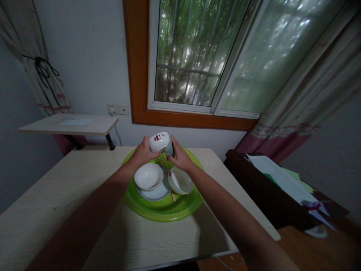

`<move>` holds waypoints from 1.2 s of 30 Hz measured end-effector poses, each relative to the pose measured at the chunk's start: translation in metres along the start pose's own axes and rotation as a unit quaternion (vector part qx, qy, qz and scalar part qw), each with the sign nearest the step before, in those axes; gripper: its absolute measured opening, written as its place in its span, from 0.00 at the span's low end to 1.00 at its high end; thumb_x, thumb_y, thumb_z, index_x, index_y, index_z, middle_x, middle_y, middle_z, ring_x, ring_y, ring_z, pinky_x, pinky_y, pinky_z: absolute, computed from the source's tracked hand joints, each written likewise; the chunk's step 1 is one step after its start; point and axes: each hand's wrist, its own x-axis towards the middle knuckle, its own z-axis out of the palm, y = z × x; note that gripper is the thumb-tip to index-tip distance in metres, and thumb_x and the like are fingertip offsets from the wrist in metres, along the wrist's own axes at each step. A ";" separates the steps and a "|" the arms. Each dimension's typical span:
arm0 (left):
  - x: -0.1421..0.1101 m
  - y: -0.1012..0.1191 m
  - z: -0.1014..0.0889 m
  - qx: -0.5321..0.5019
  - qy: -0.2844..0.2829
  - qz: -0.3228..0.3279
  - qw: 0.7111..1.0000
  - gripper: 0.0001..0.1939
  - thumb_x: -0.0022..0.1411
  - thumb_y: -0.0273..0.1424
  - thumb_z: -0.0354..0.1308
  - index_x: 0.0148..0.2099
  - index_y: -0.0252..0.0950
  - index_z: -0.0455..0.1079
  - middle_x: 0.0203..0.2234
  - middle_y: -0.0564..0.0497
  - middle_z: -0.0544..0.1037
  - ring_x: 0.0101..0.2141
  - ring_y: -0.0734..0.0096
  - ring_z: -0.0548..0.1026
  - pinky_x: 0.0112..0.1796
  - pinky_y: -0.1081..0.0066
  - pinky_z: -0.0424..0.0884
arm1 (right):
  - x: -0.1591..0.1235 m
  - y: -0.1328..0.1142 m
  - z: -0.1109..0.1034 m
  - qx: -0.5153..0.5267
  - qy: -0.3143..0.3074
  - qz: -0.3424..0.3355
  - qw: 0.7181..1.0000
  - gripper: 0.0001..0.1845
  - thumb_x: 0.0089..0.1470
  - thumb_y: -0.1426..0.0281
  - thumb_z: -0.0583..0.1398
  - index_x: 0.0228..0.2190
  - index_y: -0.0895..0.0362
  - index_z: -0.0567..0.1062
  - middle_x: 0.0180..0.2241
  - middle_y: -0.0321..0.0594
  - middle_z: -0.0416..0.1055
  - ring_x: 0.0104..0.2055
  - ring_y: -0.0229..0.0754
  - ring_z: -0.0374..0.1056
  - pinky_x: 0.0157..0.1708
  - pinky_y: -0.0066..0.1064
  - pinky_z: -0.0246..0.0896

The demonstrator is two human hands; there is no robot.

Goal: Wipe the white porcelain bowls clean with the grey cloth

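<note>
My left hand (pixel 143 152) grips a white bowl (pixel 158 142) with red and dark printing, tilted on its side above a green basin (pixel 163 217). My right hand (pixel 180 157) is closed on a grey cloth (pixel 169 146) pressed against the bowl's right side; its exact kind is hard to make out. Below, in the basin, a second white bowl (pixel 149 177) rests on a white plate (pixel 156 194). Beside it leans another bowl (pixel 182 183) with a red mark. A light wooden stick end (pixel 173 197) shows between them. Something yellowish (pixel 163 159) is partly hidden under my hands.
The basin stands on a pale wooden table (pixel 93 165). At the left is a small raised shelf (pixel 67 128) with a paper on it. Behind are wall sockets (pixel 117 109) and a window (pixel 188 56). Papers (pixel 276 177) lie on dark furniture at the right.
</note>
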 end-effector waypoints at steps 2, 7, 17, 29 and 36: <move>0.000 0.000 0.001 0.010 -0.007 0.001 1.000 0.30 0.51 0.41 0.67 0.50 0.36 0.58 0.42 0.42 0.77 0.41 0.57 0.77 0.38 0.64 0.72 | 0.000 -0.007 -0.003 -0.028 -0.003 -0.042 0.999 0.52 0.54 0.69 0.60 0.71 0.56 0.38 0.73 0.49 0.35 0.74 0.55 0.38 0.71 0.56 0.40; 0.001 0.000 0.002 0.014 -0.011 0.004 1.000 0.29 0.50 0.38 0.67 0.50 0.36 0.59 0.41 0.42 0.77 0.39 0.57 0.78 0.36 0.65 0.72 | 0.002 -0.028 -0.007 -0.093 -0.037 -0.106 0.989 0.49 0.54 0.75 0.56 0.71 0.53 0.40 0.74 0.39 0.32 0.75 0.54 0.26 0.71 0.59 0.37; 0.002 0.000 0.002 0.009 0.017 -0.011 1.000 0.30 0.51 0.41 0.67 0.50 0.37 0.58 0.40 0.42 0.78 0.39 0.56 0.79 0.35 0.66 0.71 | 0.006 -0.024 -0.003 -0.068 -0.005 -0.067 0.995 0.36 0.67 0.67 0.50 0.71 0.50 0.43 0.73 0.40 0.38 0.75 0.49 0.33 0.72 0.55 0.38; 0.004 -0.002 -0.001 -0.003 0.046 -0.030 0.998 0.31 0.50 0.43 0.68 0.49 0.37 0.57 0.41 0.41 0.77 0.40 0.56 0.79 0.35 0.65 0.71 | 0.001 -0.014 -0.001 -0.009 -0.010 -0.015 1.000 0.33 0.70 0.59 0.46 0.71 0.50 0.43 0.73 0.42 0.39 0.74 0.46 0.40 0.72 0.49 0.40; 0.002 0.001 -0.001 0.014 0.001 -0.024 1.000 0.29 0.51 0.40 0.67 0.50 0.37 0.57 0.40 0.42 0.78 0.38 0.57 0.79 0.34 0.67 0.71 | 0.004 -0.033 -0.004 -0.138 -0.054 -0.134 0.980 0.32 0.68 0.66 0.50 0.70 0.54 0.50 0.73 0.40 0.43 0.75 0.50 0.28 0.72 0.55 0.40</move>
